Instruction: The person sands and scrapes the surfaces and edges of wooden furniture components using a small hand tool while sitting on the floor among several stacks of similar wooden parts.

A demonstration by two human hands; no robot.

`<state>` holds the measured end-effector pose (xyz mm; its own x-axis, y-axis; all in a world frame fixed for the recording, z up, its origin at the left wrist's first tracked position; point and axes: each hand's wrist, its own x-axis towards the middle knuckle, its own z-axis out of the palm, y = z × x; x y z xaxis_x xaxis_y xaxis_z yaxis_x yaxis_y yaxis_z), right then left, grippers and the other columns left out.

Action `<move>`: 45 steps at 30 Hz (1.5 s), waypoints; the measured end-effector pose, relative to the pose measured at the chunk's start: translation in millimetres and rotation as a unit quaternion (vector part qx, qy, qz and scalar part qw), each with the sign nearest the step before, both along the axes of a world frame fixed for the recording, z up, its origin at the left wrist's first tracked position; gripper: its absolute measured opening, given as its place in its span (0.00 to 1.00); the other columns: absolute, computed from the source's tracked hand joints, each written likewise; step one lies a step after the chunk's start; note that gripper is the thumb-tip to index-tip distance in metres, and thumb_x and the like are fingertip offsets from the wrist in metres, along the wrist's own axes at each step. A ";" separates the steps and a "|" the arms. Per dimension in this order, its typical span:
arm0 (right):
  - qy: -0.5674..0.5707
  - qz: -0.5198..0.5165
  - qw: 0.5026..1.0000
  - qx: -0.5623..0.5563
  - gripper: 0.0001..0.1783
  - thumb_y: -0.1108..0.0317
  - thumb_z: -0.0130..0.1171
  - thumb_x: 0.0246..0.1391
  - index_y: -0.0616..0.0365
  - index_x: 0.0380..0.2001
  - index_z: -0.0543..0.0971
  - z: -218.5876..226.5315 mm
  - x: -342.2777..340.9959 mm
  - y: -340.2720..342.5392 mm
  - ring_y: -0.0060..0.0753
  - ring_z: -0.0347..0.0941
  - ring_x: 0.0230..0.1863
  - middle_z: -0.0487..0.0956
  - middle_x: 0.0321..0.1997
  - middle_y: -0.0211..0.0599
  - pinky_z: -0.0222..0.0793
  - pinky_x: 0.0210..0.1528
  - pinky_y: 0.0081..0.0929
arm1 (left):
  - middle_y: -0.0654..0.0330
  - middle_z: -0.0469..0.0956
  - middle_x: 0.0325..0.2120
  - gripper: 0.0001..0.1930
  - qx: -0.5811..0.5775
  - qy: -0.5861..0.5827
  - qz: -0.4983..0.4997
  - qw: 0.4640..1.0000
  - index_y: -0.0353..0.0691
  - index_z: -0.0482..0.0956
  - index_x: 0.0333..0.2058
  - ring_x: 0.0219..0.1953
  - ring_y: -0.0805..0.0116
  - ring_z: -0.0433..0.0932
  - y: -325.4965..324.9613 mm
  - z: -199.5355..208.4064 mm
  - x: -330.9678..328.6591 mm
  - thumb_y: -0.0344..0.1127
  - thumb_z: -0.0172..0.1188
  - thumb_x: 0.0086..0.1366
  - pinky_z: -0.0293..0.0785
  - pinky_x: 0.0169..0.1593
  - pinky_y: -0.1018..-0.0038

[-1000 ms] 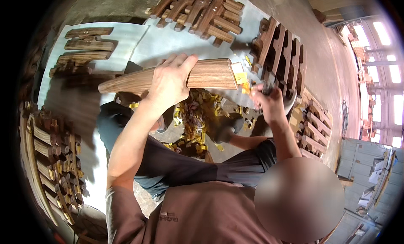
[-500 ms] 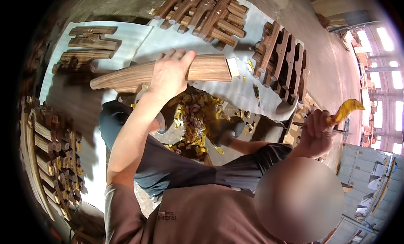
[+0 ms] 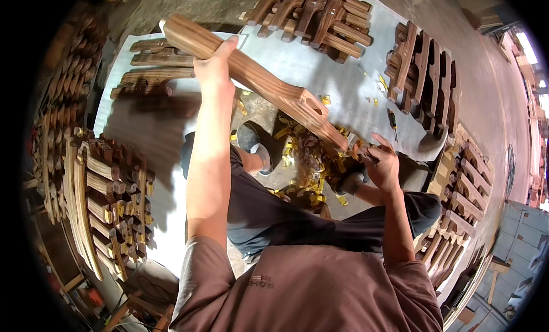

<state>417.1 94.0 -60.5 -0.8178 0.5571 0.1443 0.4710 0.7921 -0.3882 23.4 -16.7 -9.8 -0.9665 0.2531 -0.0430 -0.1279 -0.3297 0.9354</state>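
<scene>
My left hand [image 3: 214, 69] grips a long shaped brown wooden piece [image 3: 263, 80], its fingers wrapped round the broader part. The piece slants from upper left down toward the right, above the floor, with an opening cut near its lower end. Beside that lower end is my right hand [image 3: 382, 166], fingers bent around something dark and small that I cannot make out. Whether this hand touches the wood is unclear. Yellow and brown strips [image 3: 306, 152] lie heaped on the floor below, between my feet.
Similar wooden pieces are stacked on a pale sheet [image 3: 269, 52]: one pile [image 3: 314, 17] ahead, one [image 3: 420, 69] at right, another [image 3: 154, 63] at left. More stacks [image 3: 108, 200] stand at near left and right [image 3: 466, 189]. A screwdriver [image 3: 393, 123] lies on the sheet.
The wooden piece has swung from nearly level to a slant, its broad end now upper left. My right hand has come inward from far right; the yellow strip it held is no longer seen there.
</scene>
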 end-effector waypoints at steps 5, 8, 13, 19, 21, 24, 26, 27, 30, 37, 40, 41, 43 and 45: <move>0.079 0.018 0.981 -0.174 0.26 0.60 0.73 0.43 0.58 0.47 0.81 24.0 -2.0 5.2 0.48 0.77 0.47 0.81 0.50 0.44 0.71 0.51 0.35 | 0.54 0.70 0.34 0.21 0.286 -0.128 -0.194 0.930 0.35 0.70 0.43 0.39 0.61 0.72 -10.1 -0.7 -3.3 0.29 0.60 0.48 0.69 0.53 0.58; 0.076 0.101 0.983 -0.131 0.34 0.53 0.77 0.37 0.56 0.48 0.80 46.6 -10.2 0.9 0.47 0.76 0.42 0.82 0.46 0.41 0.72 0.48 0.37 | 0.56 0.68 0.37 0.28 0.409 -0.098 -0.277 0.864 0.34 0.67 0.46 0.41 0.62 0.71 -13.2 7.3 0.5 0.31 0.62 0.42 0.68 0.54 0.60; -0.021 0.101 0.994 -0.048 0.42 0.53 0.79 0.28 0.58 0.51 0.77 74.9 -16.8 -13.1 0.49 0.77 0.42 0.82 0.44 0.44 0.74 0.48 0.37 | 0.59 0.67 0.37 0.33 0.489 -0.134 -0.339 0.792 0.33 0.66 0.48 0.41 0.64 0.70 -1.1 7.9 5.4 0.32 0.62 0.37 0.67 0.54 0.63; 0.037 0.125 0.990 -0.047 0.29 0.55 0.73 0.34 0.59 0.39 0.75 61.4 -26.2 -26.7 0.45 0.76 0.29 0.78 0.28 0.38 0.74 0.34 0.42 | 0.53 0.68 0.46 0.39 0.488 -0.115 -0.344 0.794 0.29 0.62 0.58 0.51 0.60 0.69 -20.8 6.5 -5.8 0.31 0.62 0.44 0.62 0.63 0.64; 0.101 0.115 0.986 -0.071 0.27 0.56 0.73 0.32 0.56 0.36 0.75 50.3 -25.1 -32.0 0.48 0.74 0.27 0.75 0.26 0.39 0.72 0.30 0.41 | 0.49 0.68 0.53 0.39 0.416 -0.141 -0.305 0.845 0.28 0.62 0.59 0.56 0.57 0.68 -10.7 8.4 -1.3 0.34 0.64 0.48 0.61 0.65 0.63; 0.148 0.075 0.980 -0.107 0.25 0.55 0.73 0.31 0.56 0.32 0.76 36.3 -22.4 -37.1 0.48 0.75 0.28 0.76 0.25 0.39 0.72 0.30 0.40 | 0.48 0.68 0.55 0.37 0.200 -0.165 -0.367 0.894 0.30 0.63 0.60 0.60 0.53 0.66 2.9 18.9 15.3 0.42 0.65 0.55 0.60 0.66 0.57; 0.149 0.013 0.980 -0.133 0.24 0.54 0.74 0.32 0.57 0.30 0.76 34.9 -13.1 -34.9 0.49 0.76 0.28 0.77 0.24 0.39 0.72 0.31 0.40 | 0.49 0.69 0.57 0.35 0.066 -0.132 -0.312 0.939 0.35 0.66 0.60 0.62 0.53 0.65 17.9 9.1 32.6 0.46 0.64 0.58 0.60 0.65 0.57; 0.153 -0.028 0.975 -0.156 0.23 0.52 0.74 0.33 0.56 0.27 0.77 31.4 -8.3 -33.7 0.48 0.76 0.28 0.76 0.22 0.42 0.72 0.30 0.40 | 0.51 0.70 0.57 0.35 -0.025 -0.159 -0.300 0.940 0.37 0.67 0.60 0.62 0.54 0.66 21.0 -4.1 34.4 0.48 0.64 0.58 0.61 0.65 0.58; 0.191 -0.124 0.958 -0.175 0.27 0.49 0.73 0.36 0.60 0.22 0.72 38.5 4.1 -11.0 0.49 0.71 0.21 0.72 0.18 0.47 0.65 0.27 0.41 | 0.57 0.76 0.52 0.27 -0.162 0.017 -0.332 0.929 0.41 0.72 0.58 0.54 0.63 0.74 4.6 -20.3 21.6 0.41 0.64 0.62 0.69 0.57 0.64; 0.219 -0.493 0.832 -0.128 0.29 0.53 0.70 0.38 0.62 0.41 0.83 119.4 122.2 43.3 0.41 0.82 0.34 0.83 0.32 0.53 0.75 0.42 0.34 | 0.58 0.75 0.51 0.23 -0.262 0.177 -0.371 0.873 0.39 0.73 0.55 0.54 0.66 0.72 12.3 -14.5 32.7 0.37 0.62 0.62 0.68 0.54 0.69; 0.234 -0.608 0.755 -0.079 0.30 0.52 0.68 0.37 0.59 0.42 0.83 114.2 196.4 39.4 0.46 0.81 0.35 0.82 0.30 0.52 0.75 0.43 0.36 | 0.54 0.74 0.54 0.23 -0.298 0.224 -0.380 0.847 0.38 0.72 0.56 0.55 0.62 0.72 23.5 -17.5 41.6 0.37 0.60 0.64 0.68 0.56 0.65; 0.235 -0.640 0.727 -0.084 0.30 0.52 0.67 0.36 0.58 0.43 0.83 116.8 212.7 28.7 0.47 0.81 0.36 0.82 0.30 0.52 0.75 0.43 0.36 | 0.57 0.74 0.53 0.26 -0.290 0.212 -0.411 0.838 0.40 0.71 0.57 0.54 0.65 0.72 25.2 -30.7 28.5 0.40 0.63 0.62 0.66 0.56 0.66; 0.220 -0.707 0.671 -0.048 0.31 0.48 0.67 0.37 0.56 0.44 0.83 101.1 258.1 9.4 0.46 0.82 0.38 0.83 0.33 0.50 0.75 0.46 0.36 | 0.58 0.75 0.52 0.25 -0.284 0.205 -0.440 0.827 0.41 0.70 0.57 0.51 0.66 0.73 32.4 -44.6 16.5 0.39 0.63 0.63 0.67 0.56 0.65; 0.191 -0.763 0.618 -0.005 0.27 0.48 0.66 0.39 0.54 0.41 0.84 72.2 308.0 -16.0 0.47 0.81 0.41 0.83 0.35 0.49 0.75 0.48 0.38 | 0.59 0.75 0.50 0.25 -0.301 0.176 -0.465 0.814 0.41 0.70 0.57 0.50 0.67 0.73 41.0 -55.0 20.1 0.39 0.62 0.63 0.67 0.55 0.65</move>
